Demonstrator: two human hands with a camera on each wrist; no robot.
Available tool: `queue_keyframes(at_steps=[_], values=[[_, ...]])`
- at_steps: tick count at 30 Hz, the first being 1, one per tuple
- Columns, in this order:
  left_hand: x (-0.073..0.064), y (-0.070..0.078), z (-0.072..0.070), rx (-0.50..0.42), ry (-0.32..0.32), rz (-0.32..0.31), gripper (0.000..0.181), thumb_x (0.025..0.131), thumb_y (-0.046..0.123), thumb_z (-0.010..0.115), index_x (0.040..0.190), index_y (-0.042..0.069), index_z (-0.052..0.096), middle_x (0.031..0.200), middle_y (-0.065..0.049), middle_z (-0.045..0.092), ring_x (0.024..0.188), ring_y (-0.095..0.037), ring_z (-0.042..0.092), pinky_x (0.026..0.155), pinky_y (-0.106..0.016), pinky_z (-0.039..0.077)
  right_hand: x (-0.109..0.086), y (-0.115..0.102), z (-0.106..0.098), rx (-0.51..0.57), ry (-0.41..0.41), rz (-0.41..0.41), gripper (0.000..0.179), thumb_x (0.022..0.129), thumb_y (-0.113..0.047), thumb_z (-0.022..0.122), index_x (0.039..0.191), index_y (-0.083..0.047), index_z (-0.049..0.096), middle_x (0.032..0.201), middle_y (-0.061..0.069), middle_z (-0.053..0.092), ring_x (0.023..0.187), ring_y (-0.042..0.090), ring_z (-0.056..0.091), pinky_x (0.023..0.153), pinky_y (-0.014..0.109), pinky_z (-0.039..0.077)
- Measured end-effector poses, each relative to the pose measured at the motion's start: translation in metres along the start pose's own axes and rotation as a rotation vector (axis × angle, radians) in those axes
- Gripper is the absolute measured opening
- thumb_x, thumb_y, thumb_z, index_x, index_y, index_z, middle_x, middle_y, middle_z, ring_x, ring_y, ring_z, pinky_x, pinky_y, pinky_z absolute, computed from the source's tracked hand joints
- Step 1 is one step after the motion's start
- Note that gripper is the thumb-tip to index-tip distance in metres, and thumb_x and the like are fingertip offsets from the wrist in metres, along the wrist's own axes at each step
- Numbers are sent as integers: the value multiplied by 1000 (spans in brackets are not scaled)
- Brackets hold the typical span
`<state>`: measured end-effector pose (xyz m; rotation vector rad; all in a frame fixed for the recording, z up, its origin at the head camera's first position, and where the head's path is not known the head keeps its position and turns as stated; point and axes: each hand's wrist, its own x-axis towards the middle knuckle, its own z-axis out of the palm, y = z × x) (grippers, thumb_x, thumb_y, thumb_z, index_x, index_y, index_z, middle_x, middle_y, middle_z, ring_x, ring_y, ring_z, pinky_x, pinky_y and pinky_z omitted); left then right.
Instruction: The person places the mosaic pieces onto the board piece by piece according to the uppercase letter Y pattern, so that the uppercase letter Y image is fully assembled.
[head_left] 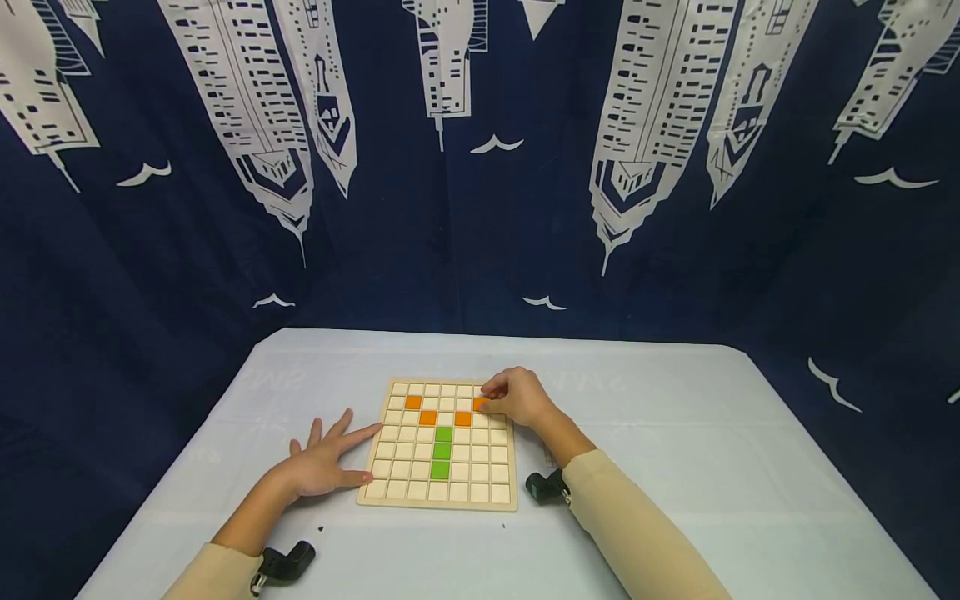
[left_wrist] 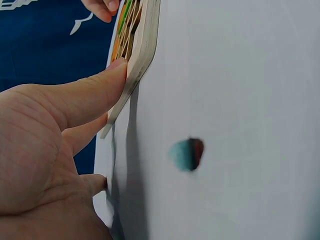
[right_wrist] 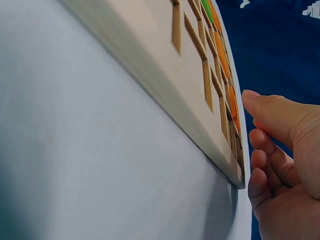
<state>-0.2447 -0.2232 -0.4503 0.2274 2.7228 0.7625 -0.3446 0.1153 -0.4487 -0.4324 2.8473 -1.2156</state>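
Note:
A square wooden grid board (head_left: 437, 502) lies on the white table. Three green tiles (head_left: 442, 451) form a column near its middle. Orange tiles (head_left: 427, 417) spread above them in two slanting arms, so the pattern looks like a Y. My left hand (head_left: 318, 465) is spread beside the board, its thumb (left_wrist: 100, 92) and a finger touching the left edge. At the upper right, my right hand (head_left: 519, 398) has its fingertips right at an orange tile (head_left: 479, 404) and partly covers it. In the right wrist view that orange tile (right_wrist: 233, 106) sits in its cell, with nothing showing between thumb and fingers.
The white table (head_left: 675, 417) extends around the board. Behind it hangs a dark blue cloth (head_left: 450, 250) printed with white buildings and birds. A black wrist device (head_left: 288, 562) is on the left wrist, another (head_left: 546, 487) on the right. A small dark speck (head_left: 321, 528) lies nearby.

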Motion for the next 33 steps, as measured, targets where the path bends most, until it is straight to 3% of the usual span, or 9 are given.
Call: queue_keyframes(at_steps=[13, 23, 28, 33], values=[[-4, 0, 0, -11, 4, 4, 88, 79, 48, 83, 156, 28, 45, 169, -29, 7, 148, -66, -14, 104, -89, -8, 0, 7, -7, 25, 32, 10, 21, 82, -22, 87, 99, -10, 82, 90, 0, 74, 80, 14, 59, 72, 26, 49], [-4, 2, 0, -26, 4, 19, 85, 81, 45, 82, 156, 28, 45, 170, -28, 6, 148, -65, -15, 104, -88, -11, -10, 30, -33, 36, 126, -127, 25, 89, -24, 82, 106, -6, 80, 93, 3, 75, 76, 14, 58, 69, 28, 50], [-5, 2, -5, 14, 15, 36, 84, 83, 48, 80, 156, 26, 44, 169, -29, 11, 149, -67, -8, 105, -89, -5, -14, 45, -53, 30, 215, -141, 22, 88, -24, 83, 103, -8, 81, 90, 2, 74, 76, 16, 57, 67, 27, 49], [-2, 0, -17, 66, 65, 46, 81, 87, 43, 79, 156, 21, 44, 164, -36, 20, 146, -70, 8, 107, -87, 11, -21, 58, -84, 2, 279, -110, 18, 89, -25, 82, 101, -11, 82, 92, 2, 75, 78, 19, 58, 69, 28, 49]])
